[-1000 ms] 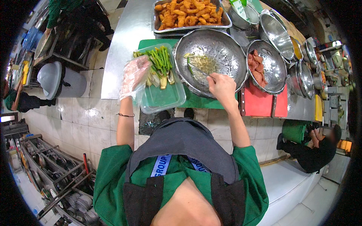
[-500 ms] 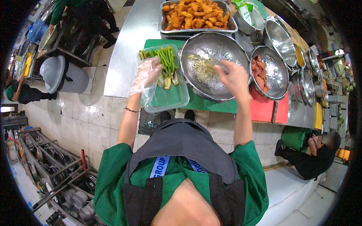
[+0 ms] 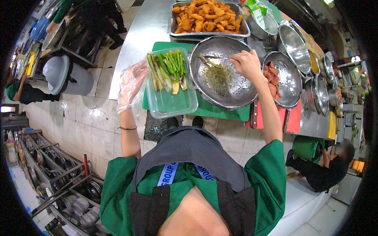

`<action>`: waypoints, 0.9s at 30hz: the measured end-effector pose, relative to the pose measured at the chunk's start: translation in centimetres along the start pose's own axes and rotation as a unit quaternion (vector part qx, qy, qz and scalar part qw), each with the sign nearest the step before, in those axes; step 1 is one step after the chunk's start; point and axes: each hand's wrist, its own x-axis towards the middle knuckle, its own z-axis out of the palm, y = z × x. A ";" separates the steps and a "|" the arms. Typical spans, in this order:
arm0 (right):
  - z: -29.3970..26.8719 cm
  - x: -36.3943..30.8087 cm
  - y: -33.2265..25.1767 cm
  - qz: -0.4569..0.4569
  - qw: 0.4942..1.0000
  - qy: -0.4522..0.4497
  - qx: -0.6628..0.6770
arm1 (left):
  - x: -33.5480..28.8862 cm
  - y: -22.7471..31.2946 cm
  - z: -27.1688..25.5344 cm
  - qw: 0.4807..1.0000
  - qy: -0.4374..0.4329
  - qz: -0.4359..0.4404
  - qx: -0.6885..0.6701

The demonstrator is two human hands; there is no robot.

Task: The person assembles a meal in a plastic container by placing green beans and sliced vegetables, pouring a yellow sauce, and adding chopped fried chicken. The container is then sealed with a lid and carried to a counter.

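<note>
My left hand, in a loose clear plastic glove, hangs open just left of a clear rectangular container that holds green stalks and pale vegetable pieces. My right hand is closed on a metal utensil whose tip reaches into a large steel bowl smeared with yellowish oily residue. Bowl and container rest on a green cutting board on the steel counter.
A steel tray of fried golden pieces sits behind the bowl. A second bowl with raw pinkish meat stands on a red board to the right, with more steel bowls beyond. A grey bin stands on the floor left. A person crouches lower right.
My right hand rose from the bowl's near rim to its far right side and now holds the utensil inside it. My left hand drew back from the container to its left edge.
</note>
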 end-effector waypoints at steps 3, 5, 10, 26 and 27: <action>-1.7 -0.5 -1.1 0.053 0.995 0.042 0.074 | -1.3 -0.5 -0.9 0.992 0.029 -0.050 -0.114; -2.7 -0.8 -2.8 0.049 0.986 0.075 0.138 | -1.4 -0.5 -1.0 0.993 0.032 -0.049 -0.100; -0.5 1.8 -8.9 0.027 0.965 0.021 0.259 | -0.2 0.2 0.3 0.999 -0.008 -0.030 -0.036; -6.9 -10.8 -5.0 0.297 0.937 0.151 0.103 | 0.1 2.5 3.2 0.997 -0.025 0.019 0.066; -6.7 -12.5 -5.2 0.330 0.926 0.151 0.108 | -0.1 2.9 3.1 0.999 -0.025 0.005 0.041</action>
